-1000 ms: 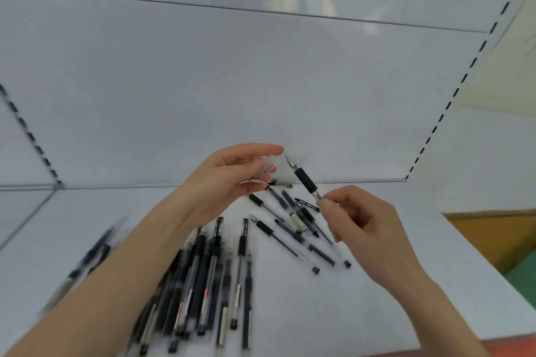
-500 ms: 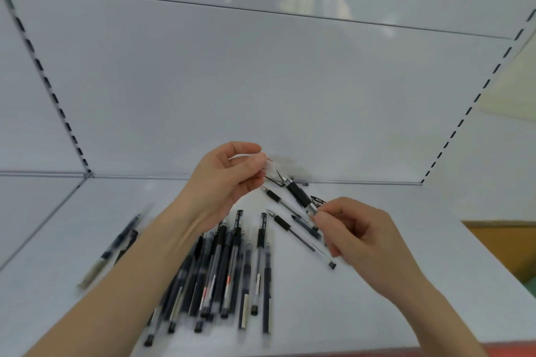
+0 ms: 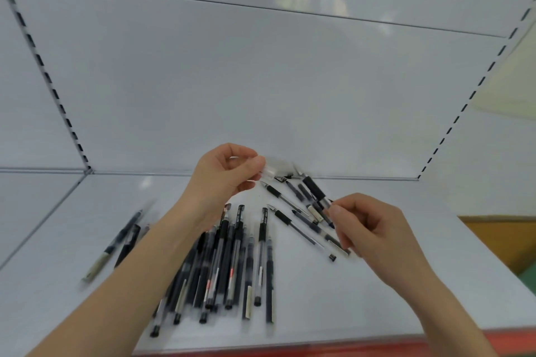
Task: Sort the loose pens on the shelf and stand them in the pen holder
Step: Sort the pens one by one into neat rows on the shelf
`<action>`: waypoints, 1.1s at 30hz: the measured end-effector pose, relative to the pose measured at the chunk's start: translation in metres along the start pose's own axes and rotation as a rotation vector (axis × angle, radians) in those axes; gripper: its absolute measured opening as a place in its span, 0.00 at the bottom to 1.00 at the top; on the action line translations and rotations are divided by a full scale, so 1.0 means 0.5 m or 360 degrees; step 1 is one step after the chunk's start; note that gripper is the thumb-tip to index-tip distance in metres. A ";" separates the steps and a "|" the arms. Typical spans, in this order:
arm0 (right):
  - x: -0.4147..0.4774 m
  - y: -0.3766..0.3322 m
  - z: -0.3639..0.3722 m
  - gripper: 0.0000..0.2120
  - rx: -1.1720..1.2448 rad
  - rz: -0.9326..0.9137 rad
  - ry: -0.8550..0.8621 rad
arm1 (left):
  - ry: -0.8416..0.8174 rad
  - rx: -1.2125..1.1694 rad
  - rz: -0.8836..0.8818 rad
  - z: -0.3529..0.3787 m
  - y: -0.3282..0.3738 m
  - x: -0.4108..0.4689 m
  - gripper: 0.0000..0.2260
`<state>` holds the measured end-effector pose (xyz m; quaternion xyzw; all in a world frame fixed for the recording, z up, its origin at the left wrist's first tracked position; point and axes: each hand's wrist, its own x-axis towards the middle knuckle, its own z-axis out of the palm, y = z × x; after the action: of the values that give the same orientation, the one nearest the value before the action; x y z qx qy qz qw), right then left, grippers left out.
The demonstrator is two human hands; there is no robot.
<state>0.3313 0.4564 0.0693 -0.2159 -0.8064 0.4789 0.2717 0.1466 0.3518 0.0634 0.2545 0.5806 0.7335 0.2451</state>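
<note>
We see our two arms bare all the way from the lower edge of the view to the fingertips. Our left forearm (image 3: 145, 269) is long and slender, smooth, its near end softened by blur. Our right forearm (image 3: 420, 293) shows a shorter stretch, equally smooth. Our left grip (image 3: 223, 177) and right grip (image 3: 371, 229) have slim fingers with short, plain nails; finer detail is lost to blur.
</note>
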 end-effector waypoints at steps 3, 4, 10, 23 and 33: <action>-0.001 0.023 -0.022 0.10 -0.0022 0.0069 0.0123 | -0.0046 0.0664 0.0075 0.003 -0.029 0.006 0.05; -0.002 0.030 -0.028 0.10 -0.0033 0.0084 0.0152 | -0.0099 0.0836 0.0071 0.009 -0.041 0.006 0.05; -0.009 0.071 -0.049 0.10 -0.0120 0.0166 0.0235 | -0.0363 0.1474 0.0061 0.037 -0.102 0.007 0.08; -0.015 0.111 -0.069 0.09 -0.0130 0.0303 0.0299 | -0.0442 0.1664 0.0442 0.099 -0.119 0.096 0.07; -0.025 0.130 -0.092 0.08 -0.0169 0.0411 0.0355 | -0.0819 0.1844 0.0336 0.220 -0.162 0.156 0.10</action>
<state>0.3761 0.5081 0.0267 -0.3836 -0.7610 0.4395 0.2839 0.1656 0.4994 0.0128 0.5693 0.7773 0.2366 0.1257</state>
